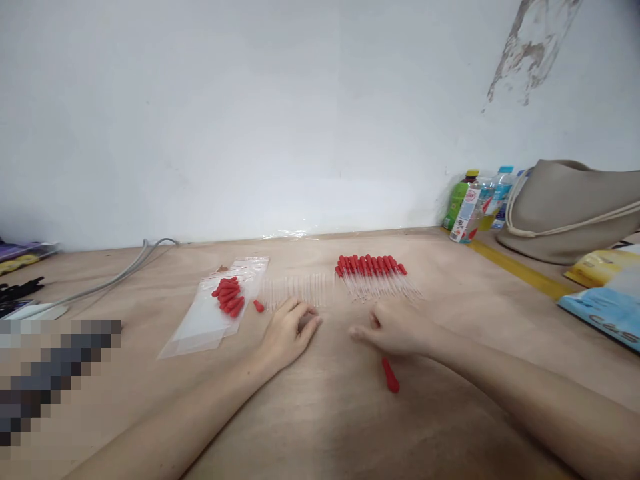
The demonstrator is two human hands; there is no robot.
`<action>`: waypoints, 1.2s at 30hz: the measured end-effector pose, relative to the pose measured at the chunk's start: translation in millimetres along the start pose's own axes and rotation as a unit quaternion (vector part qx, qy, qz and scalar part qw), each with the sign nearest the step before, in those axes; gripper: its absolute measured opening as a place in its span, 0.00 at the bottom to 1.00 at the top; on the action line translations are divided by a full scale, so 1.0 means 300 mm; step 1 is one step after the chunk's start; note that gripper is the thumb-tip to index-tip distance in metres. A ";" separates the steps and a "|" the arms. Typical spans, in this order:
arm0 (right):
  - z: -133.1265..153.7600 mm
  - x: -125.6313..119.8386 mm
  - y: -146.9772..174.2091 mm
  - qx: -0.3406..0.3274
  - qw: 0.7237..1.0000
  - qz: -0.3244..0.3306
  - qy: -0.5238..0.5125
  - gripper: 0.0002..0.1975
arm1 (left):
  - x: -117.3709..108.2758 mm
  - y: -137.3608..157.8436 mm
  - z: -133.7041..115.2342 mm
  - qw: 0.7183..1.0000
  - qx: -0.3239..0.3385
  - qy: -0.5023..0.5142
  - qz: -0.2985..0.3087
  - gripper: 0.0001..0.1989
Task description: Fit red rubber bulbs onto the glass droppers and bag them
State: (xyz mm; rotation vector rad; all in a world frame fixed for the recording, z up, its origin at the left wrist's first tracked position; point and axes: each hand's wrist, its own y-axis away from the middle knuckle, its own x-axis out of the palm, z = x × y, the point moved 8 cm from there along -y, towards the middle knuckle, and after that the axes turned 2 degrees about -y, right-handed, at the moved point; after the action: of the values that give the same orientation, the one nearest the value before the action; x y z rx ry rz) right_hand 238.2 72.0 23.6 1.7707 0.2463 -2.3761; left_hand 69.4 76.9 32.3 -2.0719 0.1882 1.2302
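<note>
The person's left hand [291, 332] is resting, fingers loosely bent, just before a row of thin clear tubes [300, 291]; the right hand [395, 331] is lying curled before clear, red-bulbed droppers [370, 266]. I can't tell whether either is gripping anything. One tapered red bulb [391, 377] is lying just nearside of the right hand.
</note>
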 end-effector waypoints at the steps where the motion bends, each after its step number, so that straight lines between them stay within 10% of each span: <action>1: -0.005 0.024 0.044 -0.003 0.999 0.044 -0.011 0.29 | -0.008 -0.010 -0.001 0.999 -0.004 -0.028 -0.017 0.07; 11: -0.025 0.069 0.160 0.019 0.991 0.057 -0.116 0.14 | 0.113 -0.304 0.005 0.969 -0.111 -0.220 -0.007 0.13; 21: -0.065 0.013 0.111 0.004 0.971 -0.079 -0.226 0.10 | 0.144 -0.361 0.050 0.961 -0.208 -0.184 0.014 0.15; 26: -0.063 0.004 0.061 -0.060 0.935 -0.160 -0.310 0.10 | 0.022 -0.292 0.013 0.978 -0.157 -0.139 -0.002 0.11; 30: -0.029 -0.007 0.002 -0.094 0.935 -0.202 -0.277 0.08 | -0.037 -0.126 -0.049 1.000 0.026 -0.012 -0.009 0.07; 36: 0.049 0.004 -0.050 -0.148 0.936 -0.202 -0.249 0.07 | 0.000 0.029 0.029 1.000 0.026 0.015 0.009 0.07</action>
State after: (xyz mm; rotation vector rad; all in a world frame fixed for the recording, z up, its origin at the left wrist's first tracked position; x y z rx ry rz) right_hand 220.7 83.3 27.0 1.0142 0.9090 -2.7722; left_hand 59.3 76.0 25.3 -2.0478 0.2507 1.1934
